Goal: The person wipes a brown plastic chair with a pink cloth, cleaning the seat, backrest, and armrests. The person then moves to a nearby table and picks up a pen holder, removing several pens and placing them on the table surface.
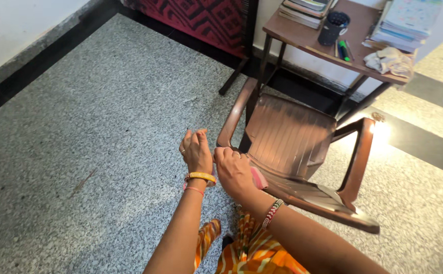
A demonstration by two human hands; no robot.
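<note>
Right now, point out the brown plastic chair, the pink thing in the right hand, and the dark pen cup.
brown plastic chair (287, 137), head view, seat middle.
pink thing (258, 177), head view, exposed end.
dark pen cup (333, 28), head view, side wall.

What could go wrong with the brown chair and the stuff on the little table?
The brown plastic chair is empty and near the right hand; leaning hard on its edge might tip it. It stands close to the small brown wooden table, so a shove could bump the table and shake the dark pen cup or the crumpled cloth at the table's edge.
</note>
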